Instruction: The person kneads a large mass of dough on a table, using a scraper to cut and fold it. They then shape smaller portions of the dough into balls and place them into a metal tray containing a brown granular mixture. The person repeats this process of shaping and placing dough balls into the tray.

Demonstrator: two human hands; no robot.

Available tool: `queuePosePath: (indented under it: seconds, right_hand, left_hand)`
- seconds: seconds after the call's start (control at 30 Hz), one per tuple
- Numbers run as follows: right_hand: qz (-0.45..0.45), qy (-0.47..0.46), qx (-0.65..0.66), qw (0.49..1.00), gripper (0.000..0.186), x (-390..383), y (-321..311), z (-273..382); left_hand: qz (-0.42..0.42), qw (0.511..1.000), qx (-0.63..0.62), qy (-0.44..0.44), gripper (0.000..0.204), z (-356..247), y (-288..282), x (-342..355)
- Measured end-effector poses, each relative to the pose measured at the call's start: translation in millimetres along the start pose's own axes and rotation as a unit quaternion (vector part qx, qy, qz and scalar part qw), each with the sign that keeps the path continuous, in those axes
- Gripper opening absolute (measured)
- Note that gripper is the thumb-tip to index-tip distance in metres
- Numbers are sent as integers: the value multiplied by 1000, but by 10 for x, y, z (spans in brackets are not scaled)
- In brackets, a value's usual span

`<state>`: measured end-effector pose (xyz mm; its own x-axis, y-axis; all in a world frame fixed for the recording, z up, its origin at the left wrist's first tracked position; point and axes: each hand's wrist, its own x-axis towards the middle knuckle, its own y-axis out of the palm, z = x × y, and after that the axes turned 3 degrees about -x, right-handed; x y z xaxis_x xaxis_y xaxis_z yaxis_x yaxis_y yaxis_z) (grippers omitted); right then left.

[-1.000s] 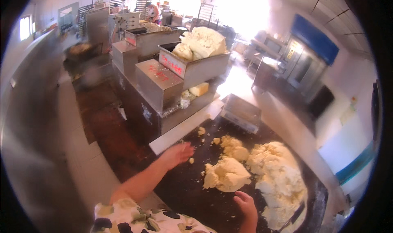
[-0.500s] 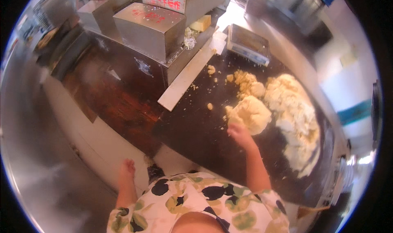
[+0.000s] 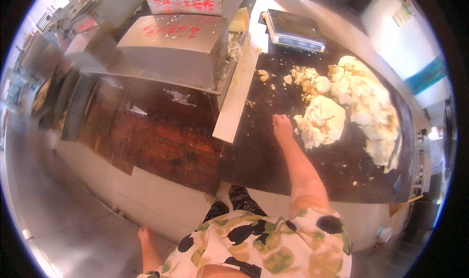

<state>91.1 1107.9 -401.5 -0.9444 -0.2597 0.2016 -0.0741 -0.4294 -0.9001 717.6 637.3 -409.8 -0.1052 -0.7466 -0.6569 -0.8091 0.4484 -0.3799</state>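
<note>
My right hand [image 3: 282, 125] reaches over the dark tabletop, just left of a rounded lump of pale yellow dough [image 3: 323, 121] and apart from it. Its fingers are curled downward at the board; whatever lies under them is hidden. Small dough crumbs [image 3: 263, 75] are scattered beyond it. Behind the lump lies a pile of broken dough pieces [image 3: 310, 82]. A long, floury mass of dough [image 3: 364, 95] spreads along the right side. My left hand [image 3: 145, 233] hangs low by my left side, away from the table, loosely closed with nothing visible in it.
A pale flat strip [image 3: 238, 99] lies along the board's left part. Metal boxes [image 3: 171, 48] with red markings stand at the back left, a yellow block [image 3: 239, 20] beside them. A flat scale [image 3: 295, 31] sits at the far edge. Reddish-brown worktop [image 3: 161, 139] extends left.
My right hand has left the dough lump and moved left to where a small dough piece lay. My left hand hangs lower. The whole view has shifted and turned.
</note>
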Motion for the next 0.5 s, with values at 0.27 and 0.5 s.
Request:
queuePosePath:
  seconds: [0.27, 0.5]
  right_hand:
    - [-99, -109, 34, 988, 31, 1504, 231, -131]
    - [68, -190, 33, 979, 45, 2156, 398, -146]
  left_hand:
    - [194, 913, 317, 169, 26, -64, 1050, -202]
    - [205, 925, 283, 147, 43, -793, 2136, -501]
